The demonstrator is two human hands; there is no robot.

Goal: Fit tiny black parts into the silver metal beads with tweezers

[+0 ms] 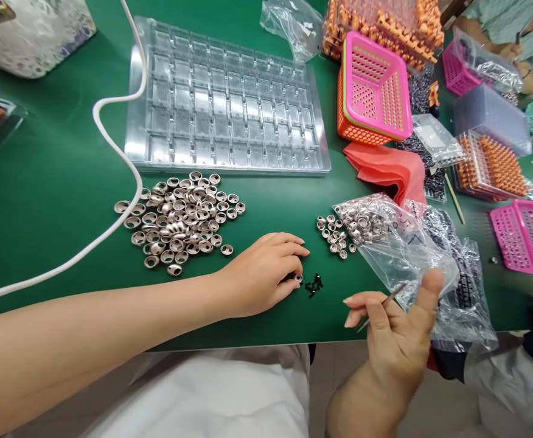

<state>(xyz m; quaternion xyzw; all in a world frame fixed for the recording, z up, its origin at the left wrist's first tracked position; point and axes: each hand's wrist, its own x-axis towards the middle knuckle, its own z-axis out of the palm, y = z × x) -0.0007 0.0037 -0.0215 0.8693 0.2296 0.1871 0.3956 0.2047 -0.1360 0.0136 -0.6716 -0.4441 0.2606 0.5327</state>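
My left hand [266,271] rests on the green table [56,201], fingertips pinched on a small silver ring [298,279]. Just right of it lie a few tiny black parts [314,285]. My right hand [397,337] hovers at the table's near edge, palm up, holding thin metal tweezers [382,306]. A pile of silver cup-shaped rings [179,219] lies left of my left hand. A smaller cluster of rings [334,234] spills from a clear plastic bag [385,231] on the right.
A clear compartment tray [225,100] lies at the back. A white cable [115,140] curves across the left. Stacked pink and orange baskets [371,91], red cloth [389,167], orange parts [490,164] and more bags crowd the right. Another person sits at the far right.
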